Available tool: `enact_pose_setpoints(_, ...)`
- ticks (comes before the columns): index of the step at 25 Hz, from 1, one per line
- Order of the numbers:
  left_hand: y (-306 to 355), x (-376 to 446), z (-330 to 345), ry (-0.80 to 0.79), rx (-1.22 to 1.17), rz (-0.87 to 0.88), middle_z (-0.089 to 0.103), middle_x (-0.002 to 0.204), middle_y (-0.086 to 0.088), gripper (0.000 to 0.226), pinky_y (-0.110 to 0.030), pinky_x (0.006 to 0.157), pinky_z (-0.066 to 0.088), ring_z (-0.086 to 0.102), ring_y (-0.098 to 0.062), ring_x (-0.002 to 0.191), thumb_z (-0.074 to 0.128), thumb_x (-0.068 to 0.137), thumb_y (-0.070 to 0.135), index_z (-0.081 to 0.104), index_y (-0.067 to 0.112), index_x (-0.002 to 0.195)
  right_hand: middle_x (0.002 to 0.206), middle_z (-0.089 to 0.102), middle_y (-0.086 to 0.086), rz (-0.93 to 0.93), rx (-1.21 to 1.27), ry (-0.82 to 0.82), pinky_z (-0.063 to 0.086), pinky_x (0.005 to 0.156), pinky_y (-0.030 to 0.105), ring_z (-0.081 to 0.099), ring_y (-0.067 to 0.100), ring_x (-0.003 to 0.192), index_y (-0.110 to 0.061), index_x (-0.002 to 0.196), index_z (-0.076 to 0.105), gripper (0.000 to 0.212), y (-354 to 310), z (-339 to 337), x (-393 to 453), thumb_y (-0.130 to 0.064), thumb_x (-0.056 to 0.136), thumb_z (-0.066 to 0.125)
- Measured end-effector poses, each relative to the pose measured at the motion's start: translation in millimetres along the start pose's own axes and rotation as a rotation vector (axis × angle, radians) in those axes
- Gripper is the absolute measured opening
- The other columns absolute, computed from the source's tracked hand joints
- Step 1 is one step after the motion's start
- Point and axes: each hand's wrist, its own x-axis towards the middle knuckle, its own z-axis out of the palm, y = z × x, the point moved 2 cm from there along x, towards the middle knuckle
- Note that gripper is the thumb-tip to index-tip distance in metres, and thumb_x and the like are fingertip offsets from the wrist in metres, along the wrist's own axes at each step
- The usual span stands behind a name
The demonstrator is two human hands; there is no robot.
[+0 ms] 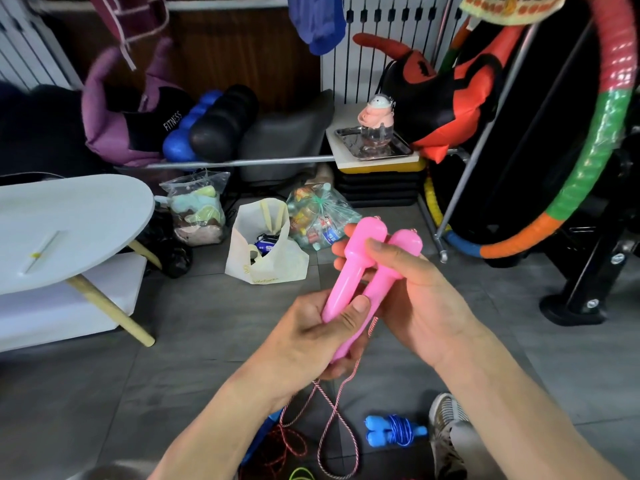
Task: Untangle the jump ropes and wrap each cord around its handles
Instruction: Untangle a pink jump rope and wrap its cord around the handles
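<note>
our left hand grips the lower ends of the two pink handles and our right hand clasps their bulbous tops. they lie side by side, long axes tilted up and away to the right. the pink-and-white cord hangs to the floor near a blue jump rope, already wrapped. a black bag reads "fitness".
</note>
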Motion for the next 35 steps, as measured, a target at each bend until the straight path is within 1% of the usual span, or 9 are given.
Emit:
enact_pose_setpoints(8, 0.1, -0.1, -6.3, 0.083, 0.017, 0.083, 0.067, 0.071, -0.012, 0.029, -0.021, 0.039, 0.031, 0.048, -0.017, 0.046, 0.066, 0.089, 0.029, 0.062, 0.003, 0.101, 0.109, 0.072, 0.011, -0.049, 0.014, -0.003, 0.050, 0.046, 0.028, 0.067, 0.025, 0.076, -0.007, 0.113, 0.065, 0.039, 0.6, 1.4, 2.0, -0.025, 0.079, 0.066)
enact_pose_setpoints(11, -1.7, 0.3, -3.0, 0.093, 0.140, 0.160, 0.061, 0.064, -0.010, 0.028, -0.022, 0.040, 0.032, 0.043, -0.017, 0.043, 0.056, 0.091, 0.030, 0.057, 0.003, 0.093, 0.109, 0.073, 0.012, 0.005, -0.119, 0.038, 0.056, 0.059, 0.034, 0.069, 0.031, 0.086, -0.005, 0.111, 0.067, 0.047, -0.5, -1.2, 1.7, -0.037, 0.078, 0.075)
enact_pose_setpoints(13, -1.0, 1.7, -6.0, 0.146, 0.133, 0.177, 0.057, 0.061, -0.010, 0.022, -0.022, 0.039, 0.031, 0.040, -0.017, 0.042, 0.055, 0.093, 0.027, 0.056, 0.005, 0.090, 0.089, 0.076, 0.008, 0.011, -0.499, 0.210, 0.059, 0.075, 0.042, 0.072, 0.030, 0.084, -0.011, 0.091, 0.074, 0.053, -2.9, -8.7, 1.3, -0.061, 0.076, 0.067)
enact_pose_setpoints(15, -1.2, 4.5, -13.5, 0.212, 0.153, 0.170, 0.058, 0.061, -0.009, 0.017, -0.021, 0.039, 0.030, 0.040, -0.018, 0.042, 0.054, 0.096, 0.021, 0.056, 0.005, 0.091, 0.067, 0.069, 0.000, -0.161, -0.758, 0.475, 0.055, 0.076, 0.049, 0.067, 0.024, 0.069, -0.011, 0.070, 0.067, 0.064, -6.5, -18.4, 0.8, -0.074, 0.079, 0.056)
enact_pose_setpoints(17, -1.7, 6.5, -16.9, 0.230, 0.158, 0.165, 0.058, 0.061, -0.009, 0.019, -0.020, 0.040, 0.030, 0.040, -0.018, 0.042, 0.054, 0.096, 0.022, 0.056, 0.004, 0.092, 0.073, 0.064, -0.004, -0.333, -0.684, 0.579, 0.053, 0.079, 0.052, 0.062, 0.016, 0.072, -0.014, 0.077, 0.061, 0.048, -7.7, -25.7, 2.1, -0.062, 0.082, 0.059)
enact_pose_setpoints(19, -1.7, 7.7, -16.5, 0.215, 0.152, 0.170, 0.058, 0.062, -0.010, 0.020, -0.020, 0.040, 0.030, 0.040, -0.017, 0.042, 0.054, 0.096, 0.023, 0.056, 0.003, 0.094, 0.096, 0.071, -0.008, -0.339, -0.514, 0.428, 0.053, 0.091, 0.048, 0.068, 0.011, 0.092, -0.022, 0.096, 0.067, 0.021, -6.3, -20.5, 5.3, -0.041, 0.089, 0.062)
enact_pose_setpoints(22, -0.5, 8.8, -16.5, 0.200, 0.182, 0.192, 0.060, 0.062, -0.010, 0.025, -0.021, 0.041, 0.032, 0.041, -0.018, 0.044, 0.054, 0.092, 0.033, 0.055, 0.011, 0.104, 0.104, 0.074, 0.010, -0.207, -0.288, 0.215, 0.055, 0.088, 0.041, 0.071, 0.026, 0.097, -0.010, 0.111, 0.067, 0.028, -0.8, -14.1, 6.3, -0.030, 0.093, 0.057)
enact_pose_setpoints(26, -2.5, 10.7, -20.3, 0.186, 0.249, 0.206, 0.061, 0.062, -0.010, 0.020, -0.022, 0.042, 0.034, 0.044, -0.017, 0.044, 0.054, 0.093, 0.035, 0.054, 0.016, 0.101, 0.104, 0.073, 0.019, -0.159, -0.140, 0.179, 0.056, 0.081, 0.037, 0.071, 0.031, 0.093, 0.000, 0.116, 0.064, 0.042, 2.1, -11.9, 4.3, -0.020, 0.080, 0.064)
enact_pose_setpoints(35, 0.6, 5.3, -17.9, 0.062, 0.089, 0.078, 0.057, 0.063, -0.014, 0.031, -0.021, 0.042, 0.030, 0.036, -0.016, 0.041, 0.058, 0.096, 0.031, 0.055, 0.000, 0.097, 0.099, 0.064, 0.004, -0.119, -0.177, 0.040, 0.038, 0.093, 0.032, 0.056, 0.019, 0.098, -0.015, 0.111, 0.068, 0.041, 2.9, -8.9, 4.4, -0.035, 0.075, 0.072)
